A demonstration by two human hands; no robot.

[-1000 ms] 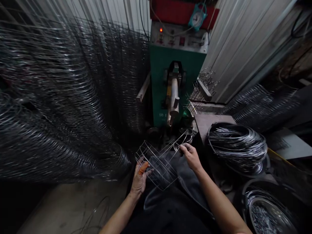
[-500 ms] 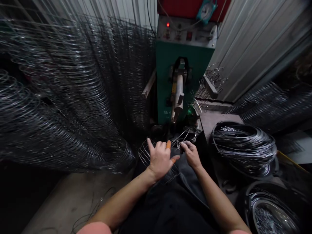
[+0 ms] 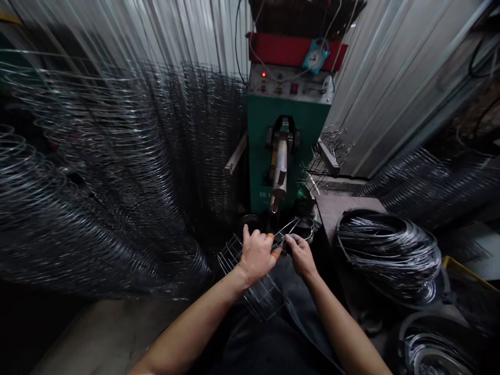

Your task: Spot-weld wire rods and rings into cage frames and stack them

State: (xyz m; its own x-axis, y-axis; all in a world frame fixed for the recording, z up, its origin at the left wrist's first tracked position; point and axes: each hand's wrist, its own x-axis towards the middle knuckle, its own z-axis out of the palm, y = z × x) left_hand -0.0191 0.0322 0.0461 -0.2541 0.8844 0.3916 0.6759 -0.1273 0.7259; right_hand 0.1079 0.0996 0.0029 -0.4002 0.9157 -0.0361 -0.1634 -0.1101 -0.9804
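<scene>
A wire basket (image 3: 263,297) lies tilted over my lap, below the metal electrode arm (image 3: 280,169) of a green machine (image 3: 260,120). My left hand (image 3: 255,255) is on the basket's wires, its index finger and thumb in orange finger covers and closed around the wire near the rim. Close beside it on the right, my right hand (image 3: 301,256) pinches a small wire part at the basket's edge; the fingers hide most of that part.
Tall stacks of wire baskets (image 3: 144,172) fill the left side. On the right, a bench (image 3: 332,208) bears a container of wire rings (image 3: 390,250), with another container (image 3: 433,359) below. Two metal bars (image 3: 236,153) flank the machine.
The view has tilted up, showing more above the machine. My left fingers have closed in toward my right hand, and more of the basket shows under my left wrist.
</scene>
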